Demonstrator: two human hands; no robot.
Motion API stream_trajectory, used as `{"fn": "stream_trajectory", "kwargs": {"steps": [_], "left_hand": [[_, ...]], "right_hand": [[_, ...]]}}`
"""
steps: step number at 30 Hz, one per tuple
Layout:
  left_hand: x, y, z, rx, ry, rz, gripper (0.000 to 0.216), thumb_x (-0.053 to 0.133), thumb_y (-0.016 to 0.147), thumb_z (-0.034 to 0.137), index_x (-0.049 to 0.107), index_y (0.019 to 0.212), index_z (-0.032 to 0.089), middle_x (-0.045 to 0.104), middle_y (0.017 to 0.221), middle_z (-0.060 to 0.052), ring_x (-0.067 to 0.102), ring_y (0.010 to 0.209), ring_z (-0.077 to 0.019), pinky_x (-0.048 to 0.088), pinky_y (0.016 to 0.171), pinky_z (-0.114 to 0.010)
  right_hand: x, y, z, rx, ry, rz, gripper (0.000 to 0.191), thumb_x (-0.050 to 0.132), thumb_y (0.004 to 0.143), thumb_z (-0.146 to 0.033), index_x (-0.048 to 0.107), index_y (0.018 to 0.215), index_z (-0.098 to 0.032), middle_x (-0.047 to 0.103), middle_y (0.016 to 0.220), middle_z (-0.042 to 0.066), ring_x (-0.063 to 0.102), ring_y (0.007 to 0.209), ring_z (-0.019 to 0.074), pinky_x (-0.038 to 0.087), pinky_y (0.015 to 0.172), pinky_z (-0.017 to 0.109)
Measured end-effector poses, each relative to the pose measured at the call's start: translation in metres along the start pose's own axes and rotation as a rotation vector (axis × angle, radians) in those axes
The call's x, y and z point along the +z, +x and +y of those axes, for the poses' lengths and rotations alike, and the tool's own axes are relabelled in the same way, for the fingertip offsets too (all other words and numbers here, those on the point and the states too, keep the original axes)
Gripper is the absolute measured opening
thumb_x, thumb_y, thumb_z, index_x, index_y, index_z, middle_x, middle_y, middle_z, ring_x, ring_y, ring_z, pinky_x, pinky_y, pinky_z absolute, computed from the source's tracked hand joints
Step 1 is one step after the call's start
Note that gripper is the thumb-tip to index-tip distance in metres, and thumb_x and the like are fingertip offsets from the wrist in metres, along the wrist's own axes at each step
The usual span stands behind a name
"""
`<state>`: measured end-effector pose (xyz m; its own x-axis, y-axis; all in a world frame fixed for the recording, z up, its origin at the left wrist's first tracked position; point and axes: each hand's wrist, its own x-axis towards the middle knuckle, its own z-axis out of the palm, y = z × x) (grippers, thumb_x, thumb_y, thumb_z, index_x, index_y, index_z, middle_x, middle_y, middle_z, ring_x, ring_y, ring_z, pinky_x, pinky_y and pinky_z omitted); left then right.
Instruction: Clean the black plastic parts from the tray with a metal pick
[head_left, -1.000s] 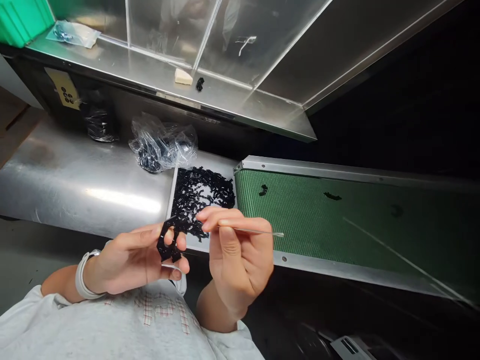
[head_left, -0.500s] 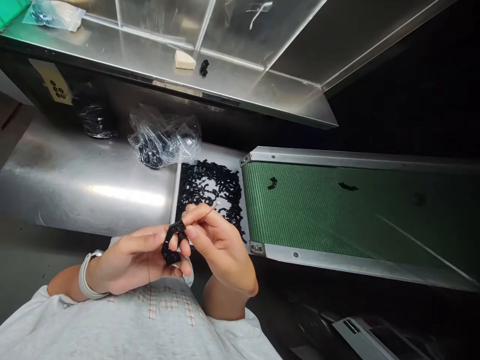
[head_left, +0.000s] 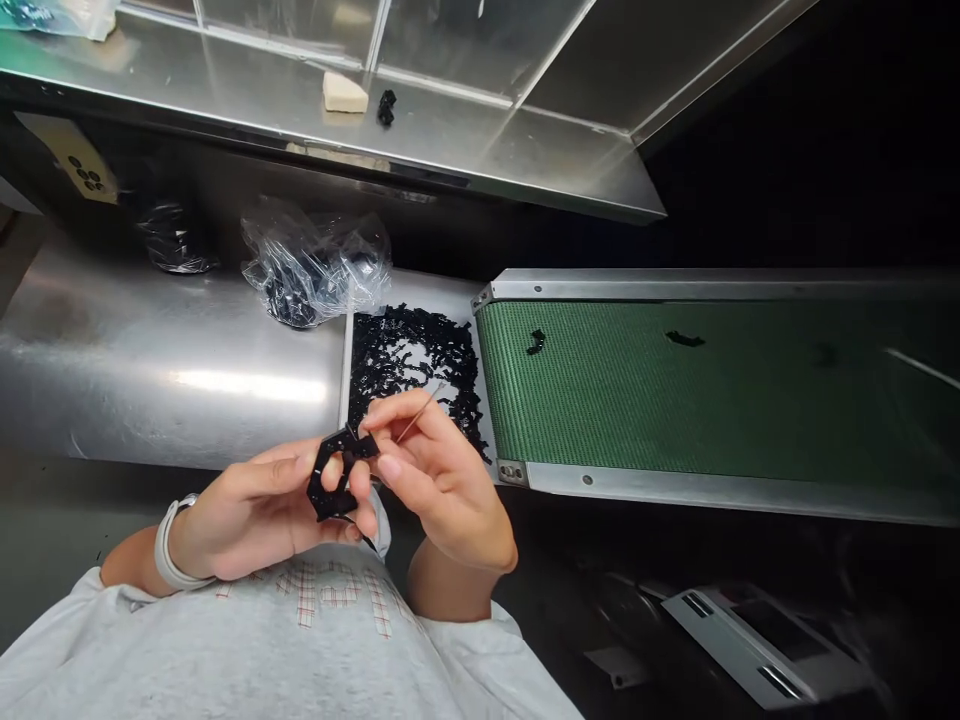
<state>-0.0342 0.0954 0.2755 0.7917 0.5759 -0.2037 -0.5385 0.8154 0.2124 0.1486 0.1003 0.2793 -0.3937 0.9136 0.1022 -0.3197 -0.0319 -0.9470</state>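
My left hand (head_left: 259, 510) pinches a small black plastic part (head_left: 334, 485) with openings, held up in front of my chest. My right hand (head_left: 439, 480) is closed on a thin metal pin (head_left: 418, 415), whose lower end meets the top of the black part. Both hands hover just in front of a white tray (head_left: 346, 365) heaped with several small black parts (head_left: 412, 360). A white watch band circles my left wrist.
A green conveyor belt (head_left: 675, 400) runs right of the tray, carrying two loose black pieces (head_left: 535, 342). A crumpled clear bag of black parts (head_left: 311, 270) lies on the steel bench (head_left: 165, 350). A steel shelf (head_left: 450, 160) above holds a beige block (head_left: 344, 93) and one black piece.
My right hand swung the pin from pointing right over the belt to meeting the black part in my left hand. The camera view drifted slightly.
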Motion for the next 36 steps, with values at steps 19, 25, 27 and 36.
{"fn": "stream_trajectory", "kwargs": {"steps": [19,25,27,36], "left_hand": [[-0.006,-0.001,-0.003,0.019,0.119,0.103,0.022,0.079,0.083,0.038,0.074,0.079,0.017,0.069,0.094,-0.003,0.065,0.094,-0.0165,0.05,0.088,-0.029],[-0.008,0.0,-0.005,0.038,0.15,0.164,0.027,0.083,0.079,0.04,0.073,0.073,0.016,0.063,0.086,-0.002,0.057,0.087,-0.0139,0.05,0.085,-0.029],[-0.008,0.001,-0.005,0.04,0.152,0.165,0.026,0.083,0.079,0.04,0.073,0.074,0.017,0.062,0.085,-0.001,0.057,0.088,-0.0141,0.05,0.086,-0.029],[-0.009,-0.001,-0.006,0.041,0.155,0.127,0.025,0.078,0.084,0.04,0.071,0.077,0.017,0.066,0.093,-0.004,0.056,0.096,-0.0172,0.047,0.087,-0.031]], "right_hand": [[0.009,0.005,-0.005,-0.038,-0.245,0.03,0.029,0.052,0.103,-0.041,0.067,0.095,-0.018,0.055,0.085,0.0,0.063,0.065,0.0084,0.055,0.05,0.019],[0.015,0.007,-0.001,-0.042,-0.234,0.113,0.022,0.068,0.095,-0.039,0.061,0.087,-0.019,0.051,0.083,-0.003,0.057,0.062,0.0062,0.051,0.053,0.019],[0.014,0.007,-0.002,-0.032,-0.189,0.067,0.017,0.063,0.098,-0.032,0.061,0.087,-0.019,0.051,0.083,-0.003,0.058,0.063,0.0056,0.053,0.056,0.019],[0.009,0.004,0.002,0.003,-0.197,0.187,0.024,0.073,0.09,-0.04,0.064,0.081,-0.02,0.048,0.078,-0.003,0.052,0.06,0.0064,0.044,0.049,0.019]]}}
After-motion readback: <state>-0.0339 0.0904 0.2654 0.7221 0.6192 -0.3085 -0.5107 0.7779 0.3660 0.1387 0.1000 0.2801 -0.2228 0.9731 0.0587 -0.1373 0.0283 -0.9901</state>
